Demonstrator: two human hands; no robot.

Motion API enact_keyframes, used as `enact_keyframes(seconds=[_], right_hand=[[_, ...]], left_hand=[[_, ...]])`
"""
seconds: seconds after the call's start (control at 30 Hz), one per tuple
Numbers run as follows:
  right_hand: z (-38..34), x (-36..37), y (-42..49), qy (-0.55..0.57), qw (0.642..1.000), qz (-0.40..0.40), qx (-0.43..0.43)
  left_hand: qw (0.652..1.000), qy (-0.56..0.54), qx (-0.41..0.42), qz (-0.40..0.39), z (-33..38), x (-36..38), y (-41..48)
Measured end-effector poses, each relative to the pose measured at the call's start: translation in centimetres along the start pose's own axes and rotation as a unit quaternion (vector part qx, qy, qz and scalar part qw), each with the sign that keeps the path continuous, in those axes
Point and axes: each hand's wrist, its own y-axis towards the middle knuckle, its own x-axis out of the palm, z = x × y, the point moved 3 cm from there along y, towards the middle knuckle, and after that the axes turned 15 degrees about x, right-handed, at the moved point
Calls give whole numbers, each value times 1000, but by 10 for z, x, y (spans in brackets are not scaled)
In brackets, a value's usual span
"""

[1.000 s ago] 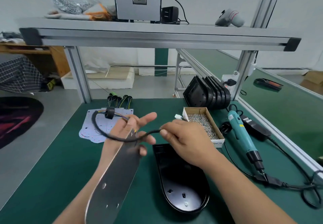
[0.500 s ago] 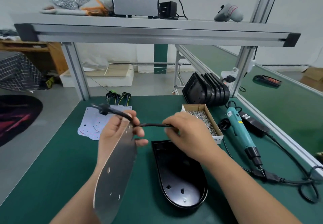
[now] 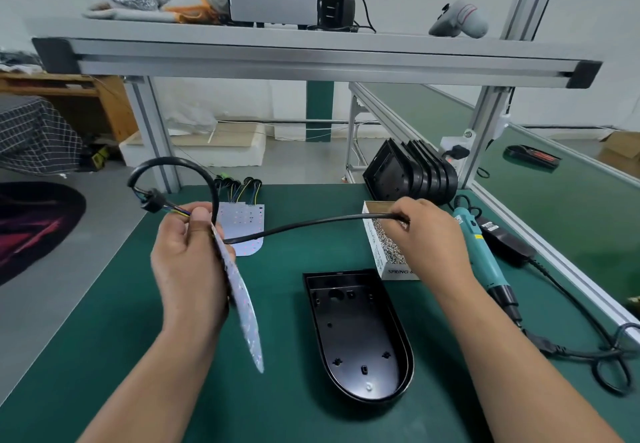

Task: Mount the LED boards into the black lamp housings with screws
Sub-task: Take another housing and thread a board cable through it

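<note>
My left hand [image 3: 188,262] grips an LED board [image 3: 244,311] by its top end, held on edge above the green table. The board's black cable [image 3: 311,223] loops up past a black grommet [image 3: 152,200] and runs right to my right hand [image 3: 429,238], which pinches its free end over the screw box [image 3: 384,252]. An open black lamp housing [image 3: 360,335] lies on the table between my forearms, hollow side up. More LED boards [image 3: 247,224] with wires lie flat behind my left hand.
Several black housings [image 3: 412,172] stand stacked at the back right. A teal electric screwdriver [image 3: 481,255] and its black cord [image 3: 588,345] lie at the right. Aluminium frame posts [image 3: 152,134] and an overhead shelf [image 3: 311,58] border the table.
My right hand has slid right along the cable, drawing it out over the screw box. My left hand has turned the board on edge, and the cable now loops upward.
</note>
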Motion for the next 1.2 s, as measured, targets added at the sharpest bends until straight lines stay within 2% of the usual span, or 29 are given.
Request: enact_keyframes(seconds=[0.07,0.13,0.23,0.3,0.37,0.4,0.47,0.57,0.7,0.77,0.87,1.0,1.2], right_hand=[[2,-4,0,5,1000,-7,5],[-1,-5,-5,123,990,-57,29],[-16,9,-19,349,901,-239,93],[-24,23,-29,393,850,-337,102],[-24,32,-36,405,819,-393,104],[-23,34,-38,400,818,-403,98],[-20,36,-41,366,839,-395,79],[-17,40,-43,312,877,-360,64],[-15,41,-44,263,915,-304,37],[-15,39,-44,230,930,-286,14],[-16,39,-45,215,929,-300,-5],[-17,38,-46,232,919,-317,-18],[-17,37,-45,244,915,-321,-28]], left_hand=[[1000,22,-1,-17,-10,4,-2],[997,68,17,-43,-20,10,-7],[985,145,52,-72,-30,20,-17],[978,178,55,-99,-35,28,-25],[972,190,50,-130,-41,35,-30],[969,195,51,-143,-43,37,-31],[962,207,51,-173,-46,39,-30],[945,231,35,-231,-56,41,-30],[903,291,11,-316,-64,45,-41],[900,281,-17,-332,-65,47,-46],[906,254,-61,-332,-64,48,-49],[906,234,-76,-345,-56,47,-49],[875,261,-58,-402,-50,56,-46]])
